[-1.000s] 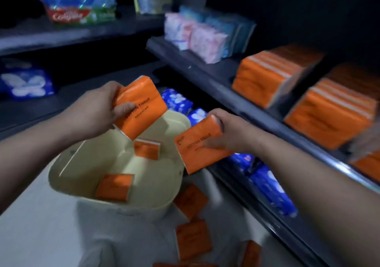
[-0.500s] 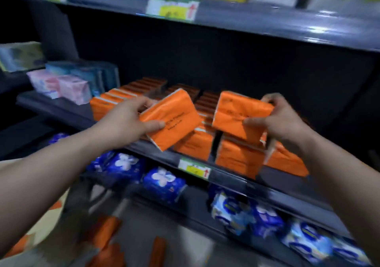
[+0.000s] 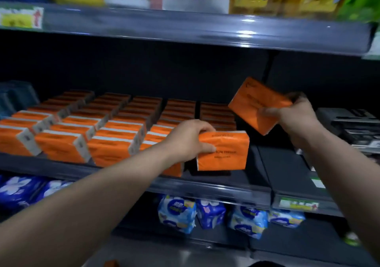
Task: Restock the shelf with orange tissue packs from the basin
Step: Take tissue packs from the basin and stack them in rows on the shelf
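Observation:
My left hand (image 3: 190, 140) grips an orange tissue pack (image 3: 223, 152) by its left end and holds it upright at the front of the dark shelf (image 3: 226, 188), at the right end of the stocked rows. My right hand (image 3: 294, 115) holds a second orange tissue pack (image 3: 257, 104) tilted in the air, above and to the right of the first. Several rows of orange tissue packs (image 3: 115, 129) fill the shelf from the left to the middle. The basin is out of view.
Bare dark shelf surface (image 3: 287, 168) lies right of the rows, with black items (image 3: 353, 129) at the far right. Blue and white packs (image 3: 205, 213) sit on the shelf below. The upper shelf (image 3: 205, 30) carries yellow and green packages close overhead.
The view has risen from the basin to the shelf. Both hands carried their packs up and right; the left pack now stands at the shelf front, the right pack is raised higher.

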Tool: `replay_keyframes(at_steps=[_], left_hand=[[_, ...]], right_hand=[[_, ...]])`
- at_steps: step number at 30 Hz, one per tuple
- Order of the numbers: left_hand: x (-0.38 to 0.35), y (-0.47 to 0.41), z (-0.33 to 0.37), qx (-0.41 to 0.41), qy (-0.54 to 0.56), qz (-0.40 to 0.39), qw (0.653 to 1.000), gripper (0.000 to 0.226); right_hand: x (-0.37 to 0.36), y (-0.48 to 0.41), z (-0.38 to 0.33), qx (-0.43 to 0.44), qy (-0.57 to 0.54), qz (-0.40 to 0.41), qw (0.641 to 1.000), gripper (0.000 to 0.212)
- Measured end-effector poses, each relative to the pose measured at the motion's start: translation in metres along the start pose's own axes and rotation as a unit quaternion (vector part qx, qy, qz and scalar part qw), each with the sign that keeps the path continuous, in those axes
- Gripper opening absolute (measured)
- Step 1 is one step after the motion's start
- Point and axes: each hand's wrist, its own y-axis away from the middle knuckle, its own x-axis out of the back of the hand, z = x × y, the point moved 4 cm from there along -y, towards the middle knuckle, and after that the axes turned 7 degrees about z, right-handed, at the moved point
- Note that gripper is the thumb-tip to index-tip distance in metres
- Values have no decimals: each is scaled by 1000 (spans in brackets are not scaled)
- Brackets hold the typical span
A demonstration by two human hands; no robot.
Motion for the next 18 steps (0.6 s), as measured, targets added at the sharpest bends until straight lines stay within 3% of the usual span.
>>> replay_keyframes(at_steps=[5,9,12,18], left_hand=[[-33,-14,-16,1,-149,-7,989,50],[-41,-21,-31,18,-150,11,988,51],[-44,-24,-31,-6,-216,30,976,50],[-45,-29,-32,16,-251,56,966,52]], right_hand=[[13,-5,16,-9,13,-3,1000,64],[11,-5,29,-11,33,-16,999,60],[9,-6,36,-12,44,-24,999,62],[4,2,44,-18,53,-121,991,52]])
